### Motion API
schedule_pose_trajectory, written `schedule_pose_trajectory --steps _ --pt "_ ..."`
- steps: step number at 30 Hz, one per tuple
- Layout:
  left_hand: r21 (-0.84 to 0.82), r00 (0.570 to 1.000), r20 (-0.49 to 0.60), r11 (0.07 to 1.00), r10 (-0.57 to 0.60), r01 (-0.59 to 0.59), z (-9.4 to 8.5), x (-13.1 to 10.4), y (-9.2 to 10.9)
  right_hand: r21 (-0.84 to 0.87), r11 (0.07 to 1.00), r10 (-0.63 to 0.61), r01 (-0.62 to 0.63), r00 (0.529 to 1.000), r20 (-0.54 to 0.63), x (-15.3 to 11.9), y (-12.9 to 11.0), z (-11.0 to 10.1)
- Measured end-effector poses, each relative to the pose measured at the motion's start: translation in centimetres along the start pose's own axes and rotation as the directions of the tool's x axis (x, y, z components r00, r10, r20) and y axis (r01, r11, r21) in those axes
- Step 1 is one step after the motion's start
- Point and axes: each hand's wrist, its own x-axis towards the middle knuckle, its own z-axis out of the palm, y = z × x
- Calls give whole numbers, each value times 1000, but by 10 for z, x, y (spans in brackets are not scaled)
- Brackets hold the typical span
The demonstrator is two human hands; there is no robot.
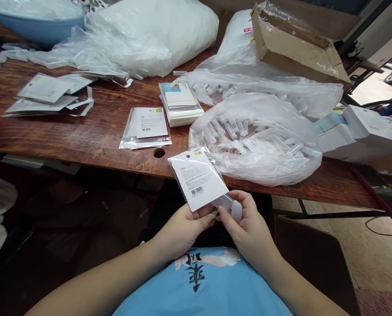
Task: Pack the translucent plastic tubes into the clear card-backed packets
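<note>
My left hand (183, 228) pinches the lower edge of a clear packet with a white printed card (197, 177) inside, held up in front of the table's edge. My right hand (247, 226) grips a small clear plastic tube (233, 206) at the packet's open bottom end. Both hands sit close together above my lap. On the table just behind lies a clear bag full of the same small tubes (255, 140).
A wooden table (84, 131) carries a stack of filled packets (146, 127), a pile of cards (180, 103), loose packets at left (48, 94), more plastic bags (150, 35), a cardboard box (294, 39) and white boxes (363, 129) at right.
</note>
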Motion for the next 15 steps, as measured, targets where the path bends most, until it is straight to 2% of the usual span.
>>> schedule_pose_trajectory --steps 3,6,10,15 --pt "-66 999 41 998 -15 18 1 0 0 90 996 -22 13 995 101 -3 -2 -4" --pt "-91 997 33 994 -63 66 -2 -2 2 32 998 -66 61 980 188 -5 -2 -13" --pt "-111 983 43 976 -181 185 -4 -8 9 -133 978 -145 160 982 118 -5 1 -20" --pt "-152 970 -24 960 -241 235 -4 -15 16 -167 934 -316 315 949 22 -10 8 -25"
